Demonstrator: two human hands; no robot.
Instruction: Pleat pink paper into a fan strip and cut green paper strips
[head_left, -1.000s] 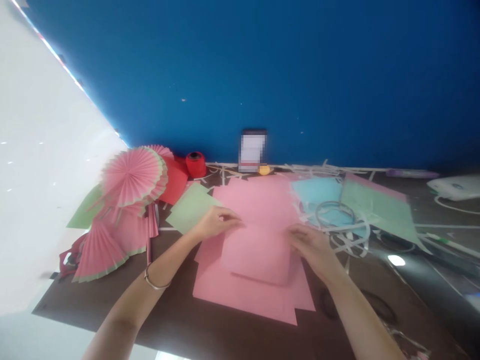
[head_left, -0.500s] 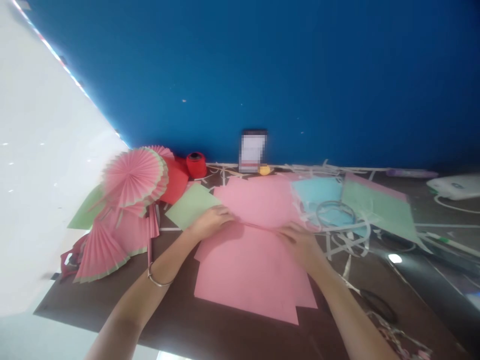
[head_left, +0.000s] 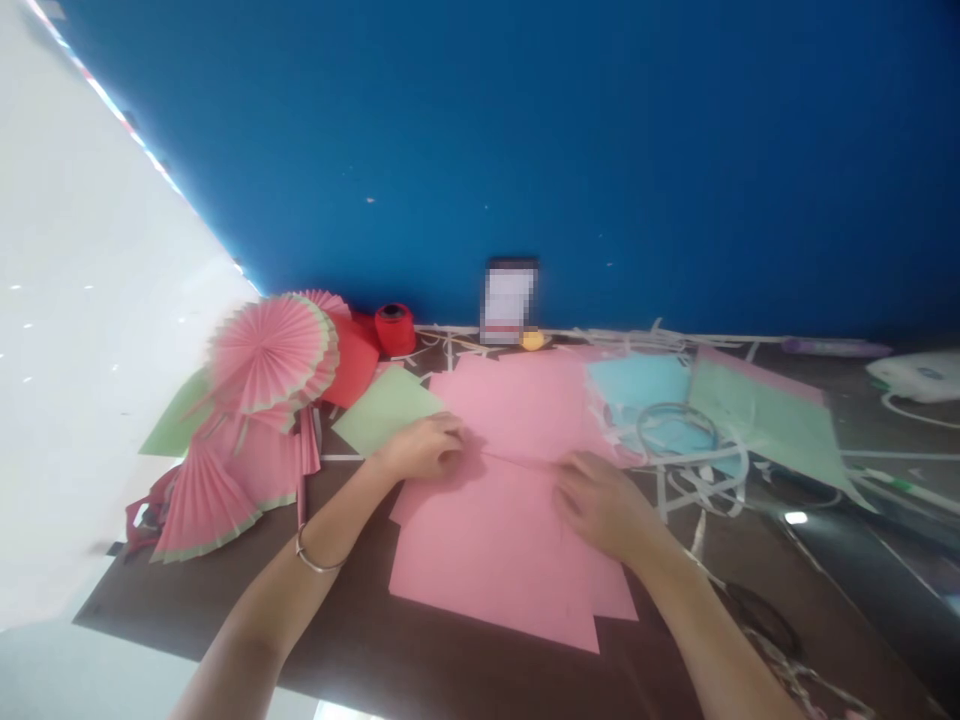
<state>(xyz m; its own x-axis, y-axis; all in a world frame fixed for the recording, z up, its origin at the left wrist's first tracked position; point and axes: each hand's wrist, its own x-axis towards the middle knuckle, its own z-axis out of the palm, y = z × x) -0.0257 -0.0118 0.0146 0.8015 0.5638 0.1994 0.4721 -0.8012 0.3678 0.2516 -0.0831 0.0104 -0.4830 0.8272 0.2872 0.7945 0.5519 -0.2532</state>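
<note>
Overlapping sheets of pink paper [head_left: 495,550] lie in front of me, with a thin raised edge or crease running across between my hands. My left hand [head_left: 429,445] is at the left end of this line, its fingers curled and pinching the paper. At the right end, my right hand [head_left: 604,505] has bent fingers closed against the paper; its fingertips are partly blurred. A green sheet [head_left: 382,410] lies just beyond my left hand.
Pleated pink fans with green edges [head_left: 262,355] are piled at left, near a red roll [head_left: 394,330]. A phone-like device [head_left: 508,300] leans on the blue wall. Blue paper [head_left: 637,385], a ring of tape [head_left: 677,430], paper strips and green sheets [head_left: 765,410] lie at right.
My right hand has moved slightly down and its fingers have bent more. My left fingers have curled in and down a little. The raised edge lies a bit flatter.
</note>
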